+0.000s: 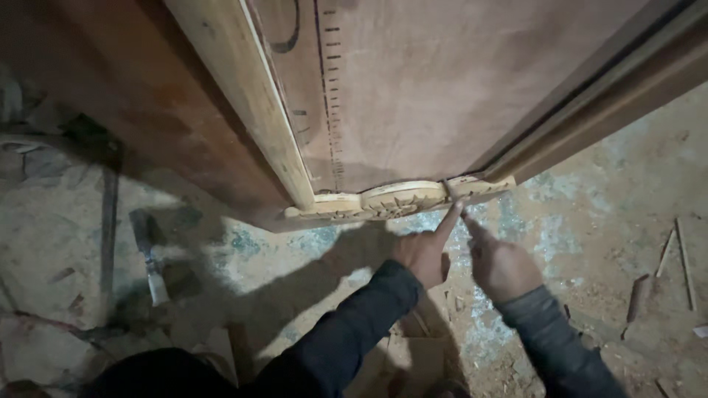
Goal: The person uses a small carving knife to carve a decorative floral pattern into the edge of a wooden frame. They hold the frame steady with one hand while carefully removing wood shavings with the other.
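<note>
By our left hand [422,253] we see a pale, matt carved wood trim [398,199]. Above it, the plywood panel [435,88] looks smooth and reddish; beneath, the concrete floor [590,221] is rough and dusty.

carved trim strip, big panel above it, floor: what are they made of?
Pale carved trim strip: looks like raw, unfinished light wood, with cut relief pattern showing. Large reddish-brown panel: probably plywood or veneer board, matte, faint grain. Rough grey floor: seems bare concrete, patchy, strewn with wood chips. Left hand and right hand point fingertips at the trim.

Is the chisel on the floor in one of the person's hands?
No, the chisel lies alone on the floor, while the left hand and right hand reach to the carved wooden trim.
</note>
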`<act>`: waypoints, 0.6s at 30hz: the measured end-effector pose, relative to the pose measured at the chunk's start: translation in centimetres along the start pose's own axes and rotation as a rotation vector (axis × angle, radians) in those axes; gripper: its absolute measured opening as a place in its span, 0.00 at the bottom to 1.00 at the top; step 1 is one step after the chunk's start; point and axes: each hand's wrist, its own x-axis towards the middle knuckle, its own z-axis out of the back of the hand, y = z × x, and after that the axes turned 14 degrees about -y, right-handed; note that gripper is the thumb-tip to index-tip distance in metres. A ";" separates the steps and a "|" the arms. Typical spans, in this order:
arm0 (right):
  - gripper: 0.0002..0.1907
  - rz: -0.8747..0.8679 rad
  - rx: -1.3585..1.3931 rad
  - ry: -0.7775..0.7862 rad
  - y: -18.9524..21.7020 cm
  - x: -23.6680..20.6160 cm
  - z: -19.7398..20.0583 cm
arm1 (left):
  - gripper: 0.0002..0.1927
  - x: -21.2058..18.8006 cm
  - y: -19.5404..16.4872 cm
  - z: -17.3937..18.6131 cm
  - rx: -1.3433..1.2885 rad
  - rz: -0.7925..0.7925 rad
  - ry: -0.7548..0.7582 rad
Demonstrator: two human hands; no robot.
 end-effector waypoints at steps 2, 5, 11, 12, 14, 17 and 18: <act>0.27 -0.008 0.029 -0.019 0.3 -0.8 -0.8 | 0.53 -0.7 0.2 -0.1 0.015 -0.060 -0.075; 0.25 -0.030 0.003 -0.063 0.5 -1.4 -2.1 | 0.53 -1.0 1.0 -0.3 0.022 -0.097 -0.117; 0.24 -0.025 0.052 -0.126 0.8 -2.5 -3.8 | 0.52 -1.0 2.3 -0.8 0.021 -0.081 -0.112; 0.24 -0.004 0.064 -0.169 0.9 -2.8 -3.8 | 0.51 -1.2 2.3 -1.1 0.004 -0.067 -0.071; 0.24 -0.018 0.059 -0.191 1.0 -3.1 -3.9 | 0.52 -1.5 2.2 -1.4 0.018 -0.107 -0.189; 0.24 -0.090 0.041 -0.120 0.7 -2.8 -4.1 | 0.52 -1.3 2.0 -1.3 0.045 -0.063 -0.162; 0.23 -0.066 0.074 -0.146 0.4 -2.5 -4.3 | 0.51 -1.0 1.9 -1.1 0.063 -0.039 -0.128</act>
